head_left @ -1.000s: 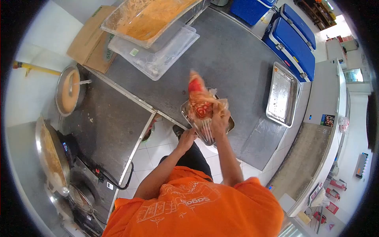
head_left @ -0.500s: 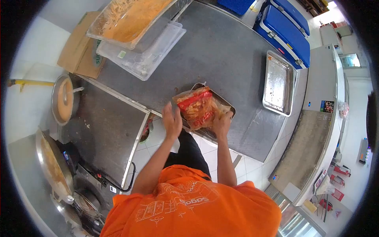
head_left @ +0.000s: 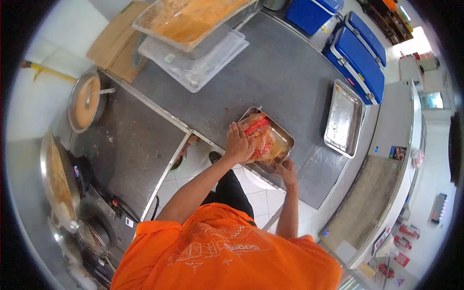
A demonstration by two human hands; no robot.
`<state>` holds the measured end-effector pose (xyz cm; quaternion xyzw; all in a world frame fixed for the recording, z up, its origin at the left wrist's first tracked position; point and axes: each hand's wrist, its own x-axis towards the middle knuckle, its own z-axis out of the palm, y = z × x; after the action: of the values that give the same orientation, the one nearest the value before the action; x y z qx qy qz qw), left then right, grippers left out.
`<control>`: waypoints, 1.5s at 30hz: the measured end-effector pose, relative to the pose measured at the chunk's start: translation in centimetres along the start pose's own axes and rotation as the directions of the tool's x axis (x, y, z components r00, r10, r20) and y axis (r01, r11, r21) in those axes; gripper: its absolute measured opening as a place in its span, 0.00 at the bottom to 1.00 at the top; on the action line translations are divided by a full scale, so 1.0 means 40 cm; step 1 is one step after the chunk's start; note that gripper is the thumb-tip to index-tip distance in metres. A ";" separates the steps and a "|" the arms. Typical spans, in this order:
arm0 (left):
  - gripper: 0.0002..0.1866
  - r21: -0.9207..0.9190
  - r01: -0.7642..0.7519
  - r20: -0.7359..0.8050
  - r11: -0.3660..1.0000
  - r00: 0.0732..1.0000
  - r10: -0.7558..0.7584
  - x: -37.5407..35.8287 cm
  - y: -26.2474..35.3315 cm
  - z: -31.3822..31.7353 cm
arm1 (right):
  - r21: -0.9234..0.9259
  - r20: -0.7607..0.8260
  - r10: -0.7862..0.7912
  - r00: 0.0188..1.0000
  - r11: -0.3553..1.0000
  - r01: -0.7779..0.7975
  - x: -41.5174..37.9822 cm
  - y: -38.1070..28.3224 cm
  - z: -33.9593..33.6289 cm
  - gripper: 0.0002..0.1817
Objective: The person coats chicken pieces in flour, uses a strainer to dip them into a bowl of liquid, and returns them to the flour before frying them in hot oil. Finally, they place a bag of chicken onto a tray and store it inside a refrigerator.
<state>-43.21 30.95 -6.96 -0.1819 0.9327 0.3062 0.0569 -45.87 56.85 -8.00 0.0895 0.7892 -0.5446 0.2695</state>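
A clear plastic bag with red print point(head_left: 262, 140), filled with orange-brown food pieces, lies in a small rectangular metal tray point(head_left: 282, 135) at the front edge of the grey table. My left hand point(head_left: 239, 144) rests on the bag's left side, its fingers stretched out over the plastic. At the tray's near right corner, the fingers of my right hand point(head_left: 286, 171) are closed on the rim. Part of the tray's left side is hidden beneath the bag and my left hand.
Back left stands a large clear tub point(head_left: 193, 46) of orange powder on a plastic lid point(head_left: 195, 77). A metal tray point(head_left: 344, 118) lies at the right, near blue coolers point(head_left: 355, 63). A bowl of batter point(head_left: 86, 104) and a wok point(head_left: 58, 181) are at the left.
My right hand has moved from the bag's right end to the tray's near corner. My left hand has come onto the bag, which now sits lower in the tray. The camera view has shifted.
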 end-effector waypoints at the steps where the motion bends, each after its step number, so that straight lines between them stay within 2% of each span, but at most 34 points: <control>1: 0.45 -0.007 0.014 -0.019 1.000 1.000 -0.014 -0.002 -0.003 0.010 | 0.190 0.096 0.128 0.987 0.971 -0.145 -0.004 -0.013 -0.019 0.16; 2: 0.44 0.025 0.019 -0.019 1.000 1.000 -0.019 -0.002 -0.004 0.019 | 0.242 0.250 0.027 0.968 0.966 -0.090 0.000 -0.031 -0.037 0.13; 3: 0.42 0.055 0.033 -0.025 0.998 0.999 -0.031 0.001 -0.002 0.019 | 0.217 0.278 0.013 0.960 0.973 -0.076 0.023 -0.014 -0.046 0.13; 4: 0.42 0.041 0.070 -0.060 0.997 0.996 -0.068 -0.002 0.011 -0.010 | 0.281 0.327 -0.008 0.945 0.956 -0.089 0.065 0.041 -0.050 0.12; 5: 0.40 -0.154 0.141 0.063 0.978 0.989 -0.132 -0.014 0.029 -0.063 | 0.336 0.386 -0.025 0.922 0.935 -0.115 0.083 0.073 -0.050 0.12; 6: 0.38 -0.338 0.223 0.174 0.914 0.970 -0.172 -0.018 0.030 -0.104 | 0.384 0.347 -0.066 0.936 0.920 -0.078 0.066 0.052 -0.047 0.11; 7: 0.36 -0.389 0.278 0.286 0.878 0.943 -0.171 0.005 -0.013 -0.060 | 0.429 0.327 -0.110 0.939 0.902 -0.043 0.052 0.034 -0.037 0.11; 8: 0.35 -0.442 0.339 0.382 0.830 0.909 -0.167 0.017 -0.066 -0.019 | 0.438 0.423 -0.108 0.899 0.893 -0.099 0.069 0.058 -0.051 0.14; 10: 0.36 -0.530 0.315 0.125 0.787 0.947 -0.295 -0.122 -0.004 -0.208 | 0.335 0.437 -0.073 0.896 0.938 -0.087 0.063 0.064 -0.056 0.27; 11: 0.36 -0.532 0.285 -0.042 0.797 0.931 -0.362 -0.153 -0.028 -0.144 | 0.364 0.560 -0.118 0.820 0.924 -0.116 0.040 0.025 -0.044 0.30; 12: 0.36 -0.519 0.259 -0.203 0.815 0.888 -0.412 -0.171 -0.061 -0.089 | 0.314 0.542 -0.030 0.840 0.934 -0.170 0.021 -0.003 -0.027 0.32; 13: 0.36 -0.536 0.287 -0.258 0.794 0.840 -0.477 -0.220 -0.084 -0.117 | 0.271 0.508 0.048 0.860 0.939 -0.213 0.010 -0.030 -0.003 0.35; 14: 0.36 -0.618 0.260 -0.262 0.742 0.822 -0.506 -0.289 -0.097 -0.151 | 0.231 0.572 0.033 0.820 0.952 -0.200 0.005 -0.060 0.020 0.35; 16: 0.36 -0.703 0.215 -0.309 0.678 0.766 -0.564 -0.417 -0.124 -0.161 | 0.049 0.624 0.076 0.778 0.989 -0.136 -0.018 -0.128 0.068 0.23; 18: 0.35 -0.866 0.131 -0.327 0.483 0.581 -0.745 -0.554 -0.191 -0.101 | -0.017 0.743 0.060 0.666 0.997 -0.070 -0.087 -0.182 0.172 0.26; 19: 0.35 -0.877 0.103 -0.361 0.469 0.500 -0.787 -0.652 -0.195 -0.113 | -0.067 0.810 0.071 0.582 0.997 -0.029 -0.123 -0.203 0.234 0.29; 21: 0.33 -0.916 0.185 -0.314 0.356 0.220 -0.923 -0.886 -0.169 -0.126 | -0.198 0.896 0.135 0.424 0.974 0.109 -0.172 -0.200 0.354 0.31; 22: 0.33 -0.941 0.139 -0.289 0.310 0.154 -0.945 -0.990 -0.168 -0.104 | -0.274 0.919 0.192 0.344 0.939 0.206 -0.213 -0.191 0.418 0.33; 23: 0.33 -0.947 0.077 -0.309 0.312 0.046 -0.950 -1.024 -0.034 -0.137 | -0.271 0.946 0.198 0.255 0.917 0.292 -0.233 -0.290 0.362 0.33; 25: 0.41 -0.976 -0.029 -0.218 0.217 0.033 -0.975 -1.241 0.034 -0.065 | -0.334 0.942 0.305 0.138 0.830 0.446 -0.386 -0.254 0.464 0.37; 26: 0.41 -0.976 -0.085 -0.190 0.199 -0.108 -0.976 -1.364 0.069 -0.016 | -0.331 0.928 0.371 0.029 0.787 0.521 -0.508 -0.215 0.494 0.37; 27: 0.38 -0.979 -0.115 -0.163 0.171 -0.076 -0.984 -1.476 0.114 0.042 | -0.261 0.922 0.366 -0.125 0.828 0.496 -0.625 -0.179 0.493 0.39; 28: 0.36 -0.978 -0.148 -0.141 0.144 -0.029 -0.990 -1.577 0.176 0.113 | -0.215 0.896 0.359 -0.261 0.867 0.450 -0.733 -0.141 0.485 0.40; 29: 0.36 -0.971 -0.201 -0.104 0.129 -0.133 -0.986 -1.685 0.251 0.190 | -0.228 0.841 0.428 -0.332 0.836 0.500 -0.843 -0.083 0.485 0.40; 31: 0.39 -0.747 -0.661 -0.025 0.072 -0.080 -0.996 -1.856 0.365 0.337 | -0.280 0.769 0.559 -0.309 0.730 0.624 -1.029 0.020 0.476 0.33; 32: 0.40 -0.647 -0.759 -0.050 0.067 -0.046 -0.998 -1.929 0.439 0.413 | -0.254 0.666 0.656 -0.355 0.647 0.719 -1.140 0.068 0.468 0.32; 33: 0.40 -0.625 -0.775 -0.030 0.097 -0.101 -0.994 -1.998 0.527 0.479 | -0.240 0.622 0.685 -0.380 0.629 0.740 -1.280 0.130 0.421 0.32; 35: 0.35 -0.258 -0.933 -0.190 0.251 -0.206 -0.960 -2.131 0.717 0.615 | -0.232 0.381 0.843 -0.379 0.484 0.844 -1.539 0.274 0.302 0.30; 36: 0.35 -0.253 -0.924 -0.167 0.288 -0.251 -0.953 -2.187 0.775 0.704 | -0.213 0.287 0.871 -0.400 0.465 0.859 -1.601 0.406 0.328 0.24; 38: 0.29 -0.002 -0.939 -0.139 0.343 -0.339 -0.930 -2.258 0.893 0.871 | -0.096 0.150 0.919 -0.364 0.380 0.920 -1.785 0.607 0.241 0.27; 39: 0.29 0.004 -0.932 -0.111 0.364 -0.362 -0.926 -2.304 0.927 0.923 | -0.010 0.070 0.939 -0.337 0.339 0.941 -1.880 0.717 0.243 0.28; 41: 0.27 0.033 -0.876 0.063 0.482 -0.479 -0.875 -2.370 1.111 1.099 | 0.124 -0.059 0.957 -0.284 0.290 0.949 -2.089 0.928 0.012 0.25; 43: 0.28 0.107 -0.760 0.235 0.641 -0.607 -0.759 -2.418 1.302 1.175 | 0.251 -0.186 0.964 -0.189 0.233 0.940 -2.262 1.150 -0.201 0.26; 45: 0.28 0.102 -0.621 0.391 0.777 -0.693 -0.606 -2.429 1.431 1.306 | 0.510 -0.475 0.880 -0.015 0.290 0.810 -2.447 1.355 -0.432 0.27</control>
<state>25.20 134.16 3.56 0.2810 0.2451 -0.0796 0.9245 54.11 108.63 3.69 0.6176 0.1584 -0.5960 -0.4881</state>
